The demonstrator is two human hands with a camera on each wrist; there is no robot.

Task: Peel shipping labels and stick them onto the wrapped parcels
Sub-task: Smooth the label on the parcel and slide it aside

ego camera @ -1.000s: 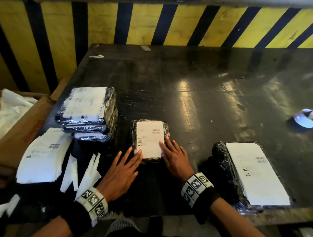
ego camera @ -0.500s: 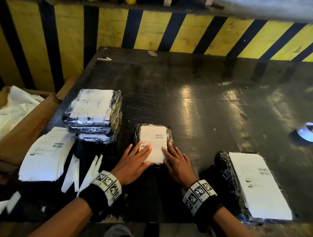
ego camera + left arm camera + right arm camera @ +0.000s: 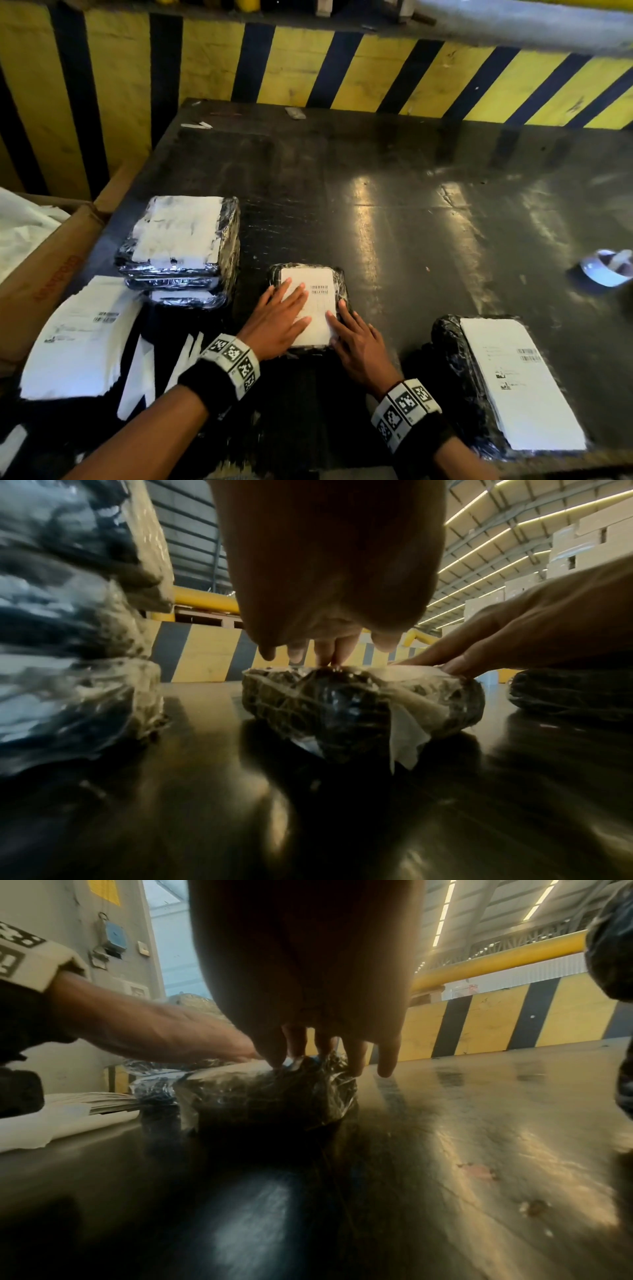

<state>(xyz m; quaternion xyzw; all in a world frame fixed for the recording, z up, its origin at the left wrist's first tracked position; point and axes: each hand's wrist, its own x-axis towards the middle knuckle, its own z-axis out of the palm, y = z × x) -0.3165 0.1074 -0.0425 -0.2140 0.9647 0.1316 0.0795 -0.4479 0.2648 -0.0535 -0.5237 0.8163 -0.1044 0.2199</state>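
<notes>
While both hands sit on it, the small black plastic-wrapped parcel [image 3: 339,291] lies flat on the dark glossy table [image 3: 428,212], near the front edge, in the head view. Its white rectangular shipping label [image 3: 317,298] faces up, barcode visible. My left hand [image 3: 277,323] lies flat on the label's left half, fingers straight and slightly spread. My right hand [image 3: 359,346] rests at the parcel's near right corner, fingers extended, index tip on the label edge. To the left, a stack of black wrapped parcels with white tops [image 3: 181,246]; in front of it, a pile of white label sheets [image 3: 82,339] and loose white backing strips [image 3: 137,377]. Well to the right, a larger black wrapped parcel with a long white label [image 3: 513,380]. A white tape roll [image 3: 606,272] sits near the right border. A brown cardboard box [image 3: 44,274] stands off the table's left side.

Left wrist view: left-hand fingertips [image 3: 325,653] press down on the parcel top, straight, gripping nothing. The right hand enters from the right, touching the top.

Right wrist view: right-hand fingers [image 3: 356,1053] hang straight, tips touching the crinkled wrap at the parcel's corner; the outermost finger is just beside the parcel, whether touching the table I cannot tell.
</notes>
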